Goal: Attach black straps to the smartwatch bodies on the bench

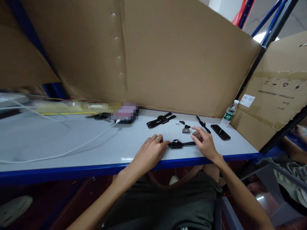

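A black spokeshave (177, 144) lies along the table near its front edge. My left hand (153, 147) is closed round its left handle; part of that handle is hidden under the fingers. Over the tip of the other handle is my right hand (203, 142), with thumb and forefinger curled towards each other. Something small and greyish seems to be between them, too small to make out. Just beyond the right fingertips lie a flat metal blade (186, 131) and a small black piece (187, 126). Another small black part (182, 122) and several tiny screws (177, 124) rest behind these.
More black spokeshaves (161, 120) lie together behind my left hand, and another spokeshave (203, 124) at the right. Beside it are a phone (220, 132) and a water bottle (229, 114). A white cable (88, 140) crosses the left side. Cardboard (179, 57) walls the back.
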### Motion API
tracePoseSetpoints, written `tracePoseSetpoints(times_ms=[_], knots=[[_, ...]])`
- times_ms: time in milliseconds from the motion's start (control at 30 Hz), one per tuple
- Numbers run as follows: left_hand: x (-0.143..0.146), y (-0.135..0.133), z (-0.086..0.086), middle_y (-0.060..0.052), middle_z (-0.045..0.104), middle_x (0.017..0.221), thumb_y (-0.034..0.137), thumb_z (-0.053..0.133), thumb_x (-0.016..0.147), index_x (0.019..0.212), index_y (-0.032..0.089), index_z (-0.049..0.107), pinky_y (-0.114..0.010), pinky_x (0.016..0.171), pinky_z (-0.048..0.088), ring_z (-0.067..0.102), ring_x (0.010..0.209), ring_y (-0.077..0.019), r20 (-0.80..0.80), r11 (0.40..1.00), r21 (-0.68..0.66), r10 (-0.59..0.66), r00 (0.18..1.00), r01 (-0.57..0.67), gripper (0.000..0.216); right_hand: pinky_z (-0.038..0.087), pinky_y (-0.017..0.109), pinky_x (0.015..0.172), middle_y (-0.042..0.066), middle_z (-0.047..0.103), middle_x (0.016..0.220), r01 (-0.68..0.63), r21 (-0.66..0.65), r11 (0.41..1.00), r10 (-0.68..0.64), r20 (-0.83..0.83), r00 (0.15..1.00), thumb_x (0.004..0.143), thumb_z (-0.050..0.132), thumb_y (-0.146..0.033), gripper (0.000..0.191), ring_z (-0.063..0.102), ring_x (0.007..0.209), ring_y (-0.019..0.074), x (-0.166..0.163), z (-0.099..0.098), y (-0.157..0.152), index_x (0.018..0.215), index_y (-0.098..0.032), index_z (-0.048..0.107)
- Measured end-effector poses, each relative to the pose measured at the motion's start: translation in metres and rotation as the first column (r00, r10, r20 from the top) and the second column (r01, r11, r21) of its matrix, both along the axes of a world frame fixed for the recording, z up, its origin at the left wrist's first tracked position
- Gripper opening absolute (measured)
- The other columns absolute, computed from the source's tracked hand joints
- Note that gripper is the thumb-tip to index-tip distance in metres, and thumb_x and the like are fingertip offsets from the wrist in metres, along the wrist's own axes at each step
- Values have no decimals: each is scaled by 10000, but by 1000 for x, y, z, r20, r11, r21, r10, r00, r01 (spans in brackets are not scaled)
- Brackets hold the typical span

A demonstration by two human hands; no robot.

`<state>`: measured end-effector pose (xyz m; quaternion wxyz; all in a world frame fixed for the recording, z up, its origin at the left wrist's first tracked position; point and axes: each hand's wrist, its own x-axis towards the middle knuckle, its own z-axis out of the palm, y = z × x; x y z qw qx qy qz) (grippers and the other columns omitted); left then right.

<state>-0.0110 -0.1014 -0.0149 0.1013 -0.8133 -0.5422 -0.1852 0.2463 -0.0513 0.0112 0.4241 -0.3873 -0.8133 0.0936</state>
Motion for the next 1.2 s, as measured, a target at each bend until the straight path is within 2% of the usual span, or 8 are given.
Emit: tracePoseSetpoints(times_ms=[100,200,333,433,567,733,933,1200], knots=[[-1,0,-3,-145,656,1024,200,392,1041,1168,176,760,-431,840,523,602,954,-282,16,1000,16,-12,1000,11,390,436,280,567,6,648,913,70,-74,995,-89,-299,950,926,630,-323,454,485,569,116,13,2,-9,1362,-233,544],[-2,1,-6,-144,655,1023,203,411,1035,1158,181,759,-421,837,516,598,954,-277,27,999,35,-14,1000,13,370,373,259,467,12,643,958,-18,-216,976,-113,-580,806,907,632,-375,530,432,507,94,14,10,-16,1397,-247,475],[-2,2,-6,-137,653,1024,198,418,1038,1169,185,757,-416,836,506,604,961,-281,28,999,34,-9,1000,9,364,337,258,445,11,650,874,-202,-246,948,-4,-645,765,941,600,-387,296,397,470,85,6,33,-38,1192,-232,597],[0,0,-4,-131,655,1023,221,439,1043,1159,194,761,-419,848,505,611,967,-284,25,1000,21,-6,1000,5,343,394,285,514,30,666,879,-158,-49,986,121,-435,892,969,598,-341,130,466,533,109,-1,49,-59,927,-230,650],[1,-1,-1,-134,664,1059,226,475,1035,1197,197,751,-432,879,508,618,998,-290,-6,1000,10,7,1000,-7,321,455,304,643,43,702,984,-154,74,985,152,37,988,942,584,-183,91,558,656,142,-8,45,-55,919,-230,657],[1,-2,-2,-135,664,1067,214,488,1024,1200,200,752,-437,887,509,616,1017,-295,-27,1000,8,6,1000,-5,318,483,348,860,78,731,1112,-65,-50,997,81,452,888,861,596,-92,243,673,983,235,-13,17,-13,1063,-207,666],[0,-4,-3,-123,657,1068,200,474,1025,1225,203,735,-422,887,494,595,1016,-277,17,999,33,5,1000,-5,329,457,346,829,114,732,1159,-55,-125,991,121,618,776,837,586,-85,333,666,967,249,-13,13,7,1133,-188,699],[-1,-2,-6,-121,670,1093,208,489,1028,1241,215,726,-425,901,496,601,1038,-281,14,1000,15,-9,1000,9,318,328,252,581,-49,580,620,-81,-504,860,450,672,588,732,716,-132,117,499,596,127,-33,46,32,691,-204,634]])
